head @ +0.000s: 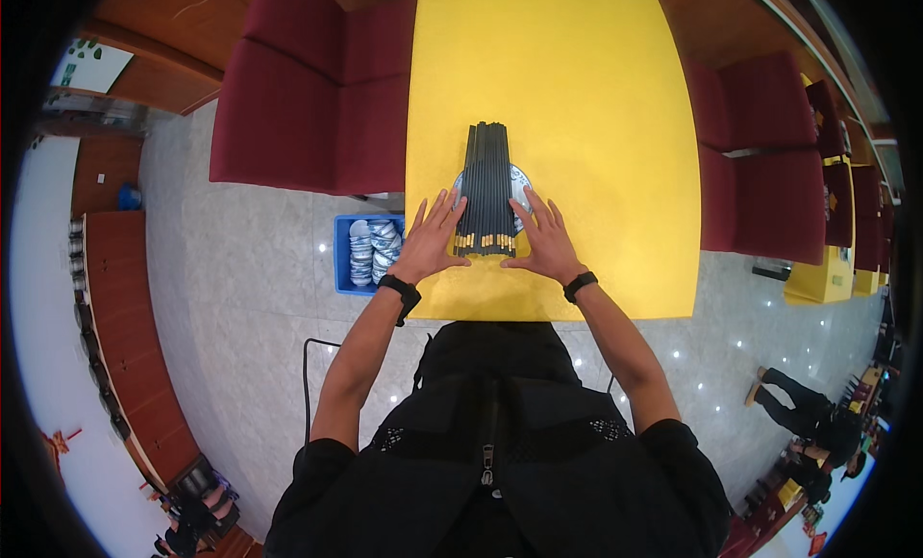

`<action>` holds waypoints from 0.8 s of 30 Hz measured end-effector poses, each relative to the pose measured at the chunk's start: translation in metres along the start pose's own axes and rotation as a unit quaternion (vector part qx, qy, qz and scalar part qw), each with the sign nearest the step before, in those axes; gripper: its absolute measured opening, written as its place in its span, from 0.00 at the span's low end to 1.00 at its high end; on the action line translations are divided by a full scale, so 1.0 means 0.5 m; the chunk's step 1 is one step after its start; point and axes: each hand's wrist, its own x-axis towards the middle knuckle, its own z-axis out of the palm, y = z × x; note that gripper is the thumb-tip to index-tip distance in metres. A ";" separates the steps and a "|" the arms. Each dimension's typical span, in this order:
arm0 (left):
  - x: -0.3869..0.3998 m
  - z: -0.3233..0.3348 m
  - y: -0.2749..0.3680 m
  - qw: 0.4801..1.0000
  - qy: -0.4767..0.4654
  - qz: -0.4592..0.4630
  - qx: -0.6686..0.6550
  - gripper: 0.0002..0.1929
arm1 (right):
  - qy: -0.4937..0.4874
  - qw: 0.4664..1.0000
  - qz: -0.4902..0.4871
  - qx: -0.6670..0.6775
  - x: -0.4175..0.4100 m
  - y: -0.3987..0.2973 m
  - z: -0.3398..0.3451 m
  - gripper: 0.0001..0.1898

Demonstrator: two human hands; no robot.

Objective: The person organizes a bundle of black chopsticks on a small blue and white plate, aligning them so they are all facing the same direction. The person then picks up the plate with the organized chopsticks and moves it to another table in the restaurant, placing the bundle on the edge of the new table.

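A broad row of black chopsticks [487, 176] with gold bands near one end lies across a blue-and-white plate [520, 179] on a yellow-covered table [555, 68]. The gold-banded ends point towards me. My left hand [431, 237] is at the row's left side, fingers spread, its index fingertip at the outer chopsticks. On the opposite side my right hand [546, 237] mirrors it, fingers apart, fingertips close to the row's edge and the plate. Both thumbs point inward near the banded ends. Whether the fingertips press on the chopsticks is hard to tell. Most of the plate is hidden.
On the floor left of the table, a blue plastic crate [337, 259] holds stacked blue-and-white bowls [362, 251]. Dark red bench seats [310, 118] flank the table's left, with more red seats [764, 161] at right. A person [800, 406] stands at far right. Wooden cabinets [130, 327] line the left.
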 end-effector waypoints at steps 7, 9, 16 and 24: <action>0.015 0.013 0.009 1.000 0.009 0.012 -0.011 0.64 | 0.025 1.000 0.016 0.007 -0.002 -0.003 -0.004 0.60; 0.017 0.017 0.007 0.999 0.019 0.022 -0.015 0.64 | 0.026 1.000 0.013 0.002 -0.001 -0.002 -0.002 0.60; 0.019 0.019 0.025 0.999 0.027 0.027 -0.039 0.64 | 0.026 0.999 0.019 0.006 -0.003 -0.012 0.001 0.62; 0.019 0.028 0.021 0.994 0.064 0.018 -0.087 0.61 | 0.026 0.999 0.037 -0.008 0.016 -0.042 0.024 0.62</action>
